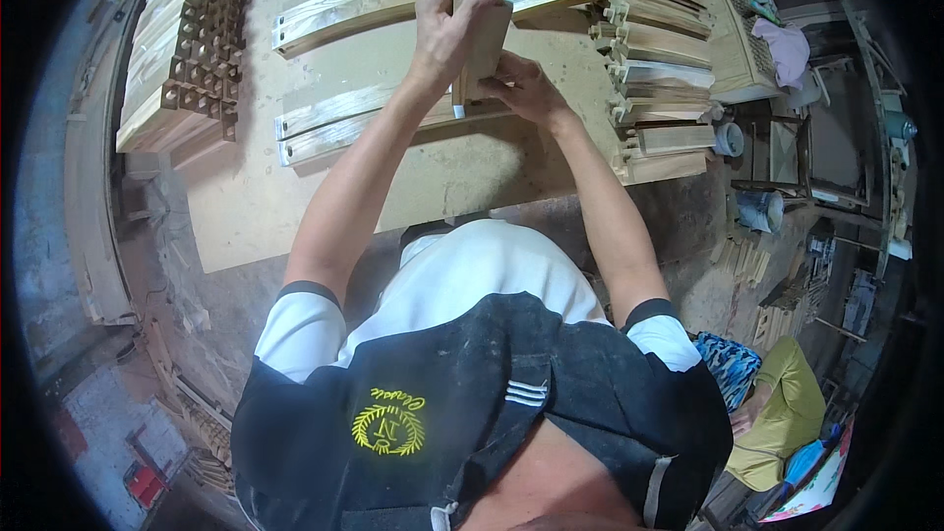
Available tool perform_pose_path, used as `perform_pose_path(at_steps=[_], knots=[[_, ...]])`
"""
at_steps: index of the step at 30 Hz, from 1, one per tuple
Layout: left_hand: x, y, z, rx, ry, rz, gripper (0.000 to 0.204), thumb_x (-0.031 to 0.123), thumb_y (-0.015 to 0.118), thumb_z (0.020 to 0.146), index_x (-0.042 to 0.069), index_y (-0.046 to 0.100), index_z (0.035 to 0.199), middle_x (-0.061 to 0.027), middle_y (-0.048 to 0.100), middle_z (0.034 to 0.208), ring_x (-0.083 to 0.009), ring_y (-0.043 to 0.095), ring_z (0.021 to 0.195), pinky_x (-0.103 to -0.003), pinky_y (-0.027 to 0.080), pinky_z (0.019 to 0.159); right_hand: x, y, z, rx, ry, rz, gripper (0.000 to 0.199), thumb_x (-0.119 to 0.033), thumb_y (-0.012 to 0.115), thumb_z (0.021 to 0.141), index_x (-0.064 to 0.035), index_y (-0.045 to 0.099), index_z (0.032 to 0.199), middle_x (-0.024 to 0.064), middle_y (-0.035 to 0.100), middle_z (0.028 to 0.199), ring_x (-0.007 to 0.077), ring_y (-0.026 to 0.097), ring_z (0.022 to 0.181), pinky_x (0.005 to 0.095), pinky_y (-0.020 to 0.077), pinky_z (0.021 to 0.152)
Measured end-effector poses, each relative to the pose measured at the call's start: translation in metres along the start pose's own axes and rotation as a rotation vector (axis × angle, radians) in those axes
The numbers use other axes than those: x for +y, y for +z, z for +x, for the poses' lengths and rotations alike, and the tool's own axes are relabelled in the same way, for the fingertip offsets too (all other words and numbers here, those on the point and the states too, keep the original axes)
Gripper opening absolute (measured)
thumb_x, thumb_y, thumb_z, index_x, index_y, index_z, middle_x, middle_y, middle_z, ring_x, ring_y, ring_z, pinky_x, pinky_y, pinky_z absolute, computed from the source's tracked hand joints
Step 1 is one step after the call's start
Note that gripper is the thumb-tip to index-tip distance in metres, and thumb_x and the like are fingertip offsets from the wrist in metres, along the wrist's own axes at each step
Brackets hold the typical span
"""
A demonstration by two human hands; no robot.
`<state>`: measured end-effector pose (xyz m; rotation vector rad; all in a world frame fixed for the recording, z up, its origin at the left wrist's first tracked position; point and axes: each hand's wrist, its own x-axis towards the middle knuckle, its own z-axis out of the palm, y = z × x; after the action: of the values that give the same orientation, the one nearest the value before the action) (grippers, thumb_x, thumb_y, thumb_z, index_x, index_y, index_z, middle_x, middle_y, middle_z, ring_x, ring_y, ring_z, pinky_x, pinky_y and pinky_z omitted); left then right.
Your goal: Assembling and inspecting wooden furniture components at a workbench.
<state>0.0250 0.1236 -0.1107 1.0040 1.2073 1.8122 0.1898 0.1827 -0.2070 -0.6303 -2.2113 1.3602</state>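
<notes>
Gripped block between left hand and right hand above surface, apparently positioning it, likely needing steady alignment next.

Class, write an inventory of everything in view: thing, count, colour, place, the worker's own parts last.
worktable: one, tan, centre
held wooden piece: at least one, tan, between both hands
curved slats: at least three, pale brown, on the worktable
stack with holes: many wooden pieces, pale brown, left
tenoned pieces: many, pale brown, right
box: one, beige, beyond the tenoned pieces
cloth: one, pink, far right
buckets: at least two, pale, right
seated co-worker's trousers: one pair, olive yellow, lower right
rim clutter: uncountable, mixed colours, too blurred to name
shirt: one, black and white, yellow emblem, bottom
forearms: two, bare, centre
left hand: one, bare, gripping the piece's upper part
right hand: one, bare, touching its lower part
</notes>
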Motion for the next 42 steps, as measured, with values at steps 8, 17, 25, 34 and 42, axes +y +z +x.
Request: perform_pose_path(at_steps=[8,17,25,34,42], knots=[[-0.014,0.012,-0.027,0.209,0.208,0.219,0.027,0.025,0.067,0.093,-0.001,0.064,0.085,-0.0068,0.069,0.074,-0.0112,0.062,0.068,-0.028,0.050,0.063,0.002,-0.003,-0.006,-0.080,-0.129,-0.055,0.026,-0.012,0.073,0.085,-0.0012,0.066,0.108,0.0151,0.072,0.095,0.0255,0.072,0.088,0.0365,0.0570,0.077],[-0.019,0.012,-0.050,0.201,0.306,0.384,0.032,0.032,0.061,0.093,0.001,0.064,0.093,-0.0039,0.064,0.072,-0.0126,0.058,0.067,-0.029,0.048,0.065,0.015,-0.001,-0.016,-0.074,-0.250,-0.066,0.028,-0.011,0.074,0.084,-0.0025,0.065,0.109,0.0167,0.069,0.091,0.0309,0.069,0.083,0.0379,0.0554,0.072],[-0.055,-0.012,-0.053,0.094,0.905,0.871,0.030,0.031,0.069,0.087,0.004,0.063,0.100,-0.0164,0.063,0.083,-0.0342,0.064,0.076,-0.043,0.051,0.064,0.017,0.003,-0.017,-0.082,-0.344,-0.280,0.021,-0.008,0.075,0.083,-0.0045,0.063,0.101,0.0196,0.066,0.089,0.0372,0.065,0.079,0.0418,0.0514,0.070],[-0.017,-0.068,-0.075,0.151,0.321,0.449,0.076,0.035,0.080,0.077,0.005,0.045,0.137,-0.0140,0.050,0.127,-0.0271,0.051,0.116,-0.039,0.042,0.103,0.014,0.023,-0.085,0.450,0.045,0.024,0.030,0.000,0.073,0.087,0.0026,0.064,0.115,0.0131,0.069,0.107,0.0226,0.068,0.094,0.0355,0.0553,0.085],[0.011,-0.371,-0.121,1.304,-0.488,1.075,0.092,0.055,0.078,0.074,0.009,0.040,0.144,-0.0236,0.048,0.135,-0.0366,0.047,0.129,-0.047,0.041,0.105,-0.029,0.049,-0.182,0.340,0.469,-0.171,0.026,-0.016,0.076,0.087,0.0032,0.068,0.104,0.0056,0.068,0.088,0.0115,0.062,0.079,0.0271,0.0516,0.073]])
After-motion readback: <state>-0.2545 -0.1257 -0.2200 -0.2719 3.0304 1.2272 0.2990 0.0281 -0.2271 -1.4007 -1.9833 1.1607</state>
